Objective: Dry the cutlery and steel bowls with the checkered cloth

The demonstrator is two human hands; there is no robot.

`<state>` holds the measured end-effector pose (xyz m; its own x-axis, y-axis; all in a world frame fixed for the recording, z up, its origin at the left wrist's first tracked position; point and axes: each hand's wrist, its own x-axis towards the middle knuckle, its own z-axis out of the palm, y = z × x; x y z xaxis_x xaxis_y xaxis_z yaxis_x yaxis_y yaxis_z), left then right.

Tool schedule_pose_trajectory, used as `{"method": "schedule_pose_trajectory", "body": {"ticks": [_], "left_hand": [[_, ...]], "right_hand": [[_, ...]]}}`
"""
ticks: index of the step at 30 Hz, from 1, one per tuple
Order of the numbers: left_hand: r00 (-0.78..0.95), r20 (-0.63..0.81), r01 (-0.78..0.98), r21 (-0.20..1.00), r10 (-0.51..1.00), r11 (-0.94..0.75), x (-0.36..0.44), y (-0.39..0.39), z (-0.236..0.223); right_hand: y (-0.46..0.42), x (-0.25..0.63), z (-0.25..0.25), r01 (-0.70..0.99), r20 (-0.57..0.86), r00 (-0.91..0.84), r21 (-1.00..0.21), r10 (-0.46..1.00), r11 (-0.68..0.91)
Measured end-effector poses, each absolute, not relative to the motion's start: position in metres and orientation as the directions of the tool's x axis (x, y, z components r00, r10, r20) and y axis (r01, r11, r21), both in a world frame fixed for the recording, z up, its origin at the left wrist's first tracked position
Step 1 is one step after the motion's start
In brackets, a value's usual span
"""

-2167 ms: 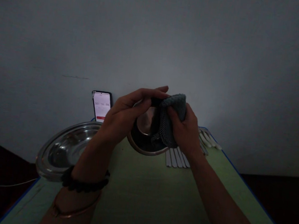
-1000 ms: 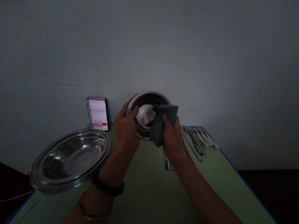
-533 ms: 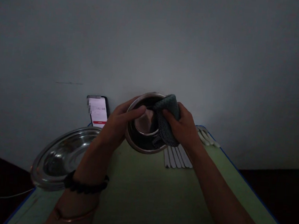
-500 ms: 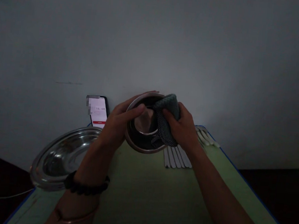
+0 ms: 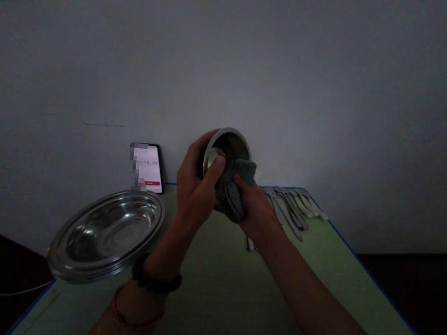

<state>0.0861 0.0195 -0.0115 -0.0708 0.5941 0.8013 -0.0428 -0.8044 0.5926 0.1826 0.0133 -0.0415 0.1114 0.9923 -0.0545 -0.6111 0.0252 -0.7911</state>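
A shiny metal bowl [image 5: 230, 132] is held up above the table, tilted so that its inside partly faces me. My left hand [image 5: 196, 183] grips it by the left side, thumb over the rim. A grey-green cloth [image 5: 231, 191] is bunched in my right hand [image 5: 257, 207], pressed against the inside and near rim of the bowl. The cloth and my fingers hide part of the bowl's interior.
Stacked oval metal basins [image 5: 111, 236] stand on the left of the green table [image 5: 211, 302]. Behind them a lit phone [image 5: 148, 166] leans on the wall. Several pieces of cutlery [image 5: 292, 210] lie at the back right, partly behind my right arm.
The bowl has turned more sideways and tipped, so its opening looks narrower. Both hands have shifted, my left to the right and my right slightly left and lower with the cloth.
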Motion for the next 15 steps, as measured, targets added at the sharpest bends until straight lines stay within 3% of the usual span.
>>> {"method": "schedule_pose_trajectory", "body": {"ticks": [3,6,8,11,13,15], "left_hand": [[0.118,0.683,-0.177,0.729,0.721,-0.661,0.066,0.027,-0.002],[0.265,0.560,-0.218,0.828,0.785,-0.517,0.051,0.025,0.009],[0.380,0.505,-0.213,0.863,0.775,-0.459,0.048,0.021,0.014],[0.438,0.530,-0.225,0.847,0.726,-0.483,0.054,0.015,0.015],[0.377,0.606,-0.236,0.794,0.700,-0.560,0.062,0.011,0.013],[0.277,0.689,-0.239,0.725,0.670,-0.646,0.072,0.007,0.008]], "right_hand": [[0.021,0.195,-0.046,-0.489,0.052,0.160,-0.863,0.986,0.125],[0.023,0.213,-0.041,-0.176,0.275,0.133,-0.939,0.952,0.296],[0.021,0.224,-0.033,0.063,0.410,0.052,-0.911,0.911,0.407],[0.017,0.231,-0.023,0.312,0.534,0.109,-0.819,0.839,0.481],[0.016,0.228,-0.024,0.340,0.565,0.240,-0.811,0.789,0.477],[0.015,0.218,-0.029,0.258,0.556,0.337,-0.830,0.760,0.494]]}}
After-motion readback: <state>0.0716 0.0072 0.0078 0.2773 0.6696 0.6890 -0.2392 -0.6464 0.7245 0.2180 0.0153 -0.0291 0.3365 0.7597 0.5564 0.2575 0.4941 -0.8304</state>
